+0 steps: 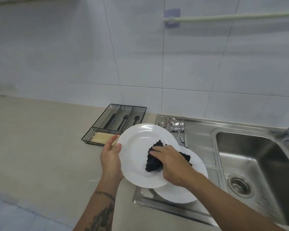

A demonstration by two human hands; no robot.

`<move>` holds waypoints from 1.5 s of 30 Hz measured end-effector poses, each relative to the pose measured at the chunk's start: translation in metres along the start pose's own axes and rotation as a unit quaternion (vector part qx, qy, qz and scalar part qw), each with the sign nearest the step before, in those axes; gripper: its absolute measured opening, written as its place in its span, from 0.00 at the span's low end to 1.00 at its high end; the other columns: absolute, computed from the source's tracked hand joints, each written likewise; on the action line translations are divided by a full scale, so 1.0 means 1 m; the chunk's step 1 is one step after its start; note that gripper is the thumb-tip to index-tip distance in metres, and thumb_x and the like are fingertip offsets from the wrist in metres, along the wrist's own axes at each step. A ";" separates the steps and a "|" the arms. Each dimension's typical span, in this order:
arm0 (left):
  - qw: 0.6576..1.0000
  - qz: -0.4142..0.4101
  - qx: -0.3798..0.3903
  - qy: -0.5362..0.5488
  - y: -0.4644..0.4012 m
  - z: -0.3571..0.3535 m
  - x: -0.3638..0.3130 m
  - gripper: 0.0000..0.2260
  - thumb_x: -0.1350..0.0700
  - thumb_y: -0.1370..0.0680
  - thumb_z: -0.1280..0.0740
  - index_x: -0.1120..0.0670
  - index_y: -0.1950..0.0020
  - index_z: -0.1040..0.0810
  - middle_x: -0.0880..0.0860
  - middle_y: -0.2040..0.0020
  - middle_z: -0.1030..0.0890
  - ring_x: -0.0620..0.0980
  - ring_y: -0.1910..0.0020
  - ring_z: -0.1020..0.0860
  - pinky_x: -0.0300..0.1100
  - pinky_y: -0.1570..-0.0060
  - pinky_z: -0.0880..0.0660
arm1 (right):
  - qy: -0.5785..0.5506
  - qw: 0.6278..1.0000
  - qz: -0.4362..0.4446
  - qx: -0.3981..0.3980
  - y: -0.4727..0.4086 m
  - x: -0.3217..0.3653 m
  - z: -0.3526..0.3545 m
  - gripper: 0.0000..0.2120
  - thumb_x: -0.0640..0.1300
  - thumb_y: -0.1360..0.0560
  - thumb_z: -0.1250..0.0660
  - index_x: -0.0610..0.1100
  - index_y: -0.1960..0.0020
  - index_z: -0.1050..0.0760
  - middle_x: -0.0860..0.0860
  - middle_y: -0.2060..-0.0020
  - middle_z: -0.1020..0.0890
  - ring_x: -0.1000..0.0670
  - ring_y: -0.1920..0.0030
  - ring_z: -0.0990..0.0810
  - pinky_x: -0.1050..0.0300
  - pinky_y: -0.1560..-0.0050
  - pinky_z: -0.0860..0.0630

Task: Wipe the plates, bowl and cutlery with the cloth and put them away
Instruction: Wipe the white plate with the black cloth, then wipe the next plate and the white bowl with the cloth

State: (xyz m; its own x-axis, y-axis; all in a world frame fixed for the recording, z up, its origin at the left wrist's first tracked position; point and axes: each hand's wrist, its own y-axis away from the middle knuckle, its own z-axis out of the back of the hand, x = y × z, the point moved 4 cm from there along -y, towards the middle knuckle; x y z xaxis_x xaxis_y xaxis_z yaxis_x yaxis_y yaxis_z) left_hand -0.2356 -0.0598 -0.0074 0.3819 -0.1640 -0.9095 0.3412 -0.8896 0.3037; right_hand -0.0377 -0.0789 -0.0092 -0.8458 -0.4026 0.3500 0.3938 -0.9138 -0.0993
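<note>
White plate: a glazed dinner plate is held tilted above the left edge of the sink's draining board, over a second plate lying on the board.
Cloth: a dark, bunched cloth is pressed on the upper plate's face.
Right hand: the right hand lies over the cloth, fingers bent on it, pushing it against the plate.
Left hand: the left hand grips the plate's left rim, thumb on top, fingers beneath.
Cutlery: steel spoons wait at the board's far end, just beyond the plates.
Tray: a black wire tray on the table holds dark utensils and pale chopsticks.
Sink: the steel basin sits to the right.
Risk: the plate hangs from a one-sided rim grip; a hard wipe could, in my judgement, lever it loose onto the plate below and chip both.
</note>
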 end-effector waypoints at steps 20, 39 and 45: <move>0.997 0.058 -0.047 -0.003 -0.065 0.144 0.029 0.16 0.66 0.20 0.38 0.49 0.39 0.21 0.53 0.45 0.18 0.58 0.48 0.20 0.56 0.43 0.22 | 0.097 0.992 -0.052 -0.057 -0.016 0.075 -0.064 0.38 0.35 0.42 0.24 0.47 0.33 0.26 0.51 0.35 0.24 0.46 0.40 0.25 0.51 0.40 0.26; 0.987 0.028 -0.032 -0.152 -0.088 0.172 0.032 0.15 0.66 0.21 0.37 0.54 0.38 0.20 0.53 0.42 0.19 0.55 0.43 0.21 0.53 0.37 0.24 | 0.044 0.990 -0.101 -0.090 -0.017 0.063 -0.054 0.29 0.33 0.27 0.36 0.48 0.28 0.31 0.52 0.30 0.30 0.47 0.32 0.34 0.47 0.30 0.35; 0.949 -0.100 -0.052 -0.293 -0.089 0.164 0.009 0.12 0.62 0.21 0.36 0.53 0.42 0.19 0.48 0.47 0.18 0.52 0.45 0.20 0.45 0.42 0.25 | 0.014 0.982 -0.128 -0.135 -0.006 0.046 -0.028 0.28 0.32 0.30 0.36 0.44 0.30 0.29 0.50 0.32 0.27 0.44 0.34 0.31 0.47 0.31 0.34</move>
State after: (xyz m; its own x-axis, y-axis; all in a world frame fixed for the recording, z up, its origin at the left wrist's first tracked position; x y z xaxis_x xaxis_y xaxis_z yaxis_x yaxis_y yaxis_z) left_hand -0.4033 -0.0525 -0.0892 -0.2324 -0.2329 -0.9443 0.4520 -0.8856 0.1071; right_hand -0.0893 -0.0930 -0.0186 -0.9155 -0.1553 0.3710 0.0597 -0.9647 -0.2564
